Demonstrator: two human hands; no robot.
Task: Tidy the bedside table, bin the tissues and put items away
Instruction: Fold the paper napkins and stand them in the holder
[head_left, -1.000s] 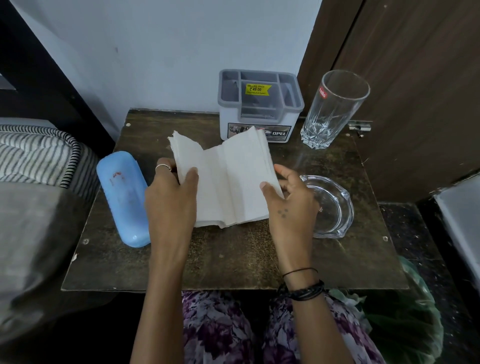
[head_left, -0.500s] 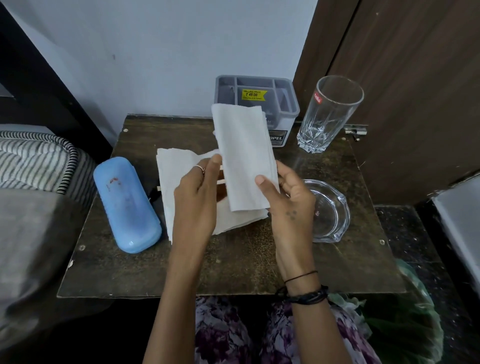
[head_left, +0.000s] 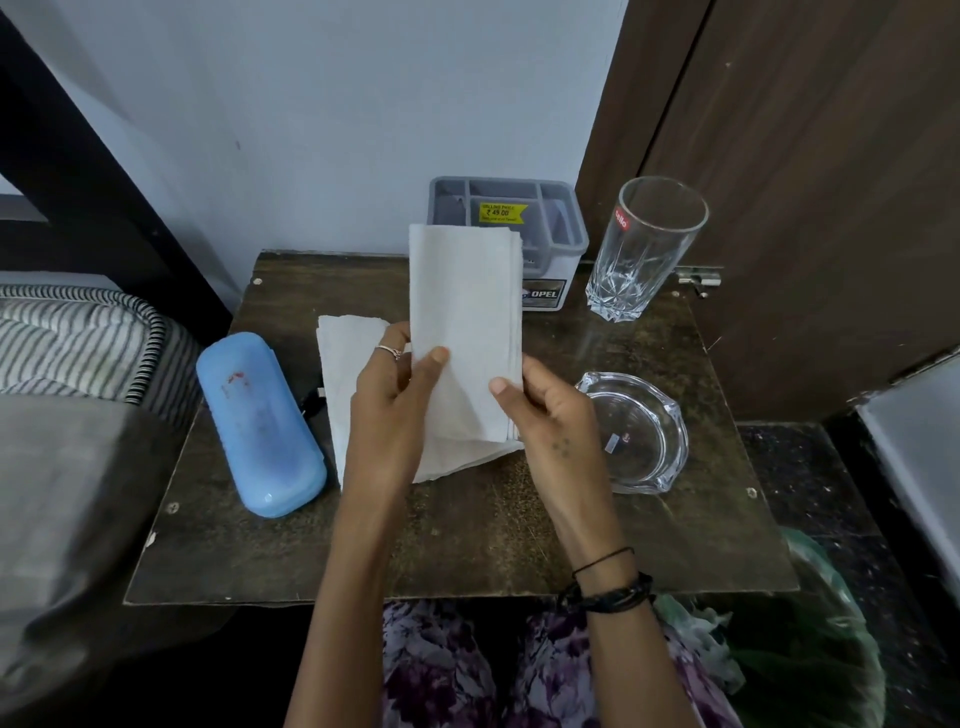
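Observation:
A folded white tissue (head_left: 465, 312) stands upright above the middle of the dark bedside table (head_left: 467, 551). My left hand (head_left: 395, 410) pinches its lower left edge, and my right hand (head_left: 550, 415) pinches its lower right edge. Under my hands a second white tissue (head_left: 345, 384) lies flat on the table. A blue plastic case (head_left: 254, 421) lies to the left of that tissue. Something small and dark (head_left: 311, 402) peeks out between the case and the flat tissue.
A grey compartment organiser (head_left: 550, 228) stands at the back against the wall, with a tall empty glass (head_left: 639, 249) to its right. A glass ashtray (head_left: 644, 431) sits at the right. A green-lined bin (head_left: 810, 654) is below the table's right corner. Striped bedding (head_left: 78, 338) lies left.
I lifted one folded tissue off the table and raised it upright between both hands. The other tissue stayed flat underneath.

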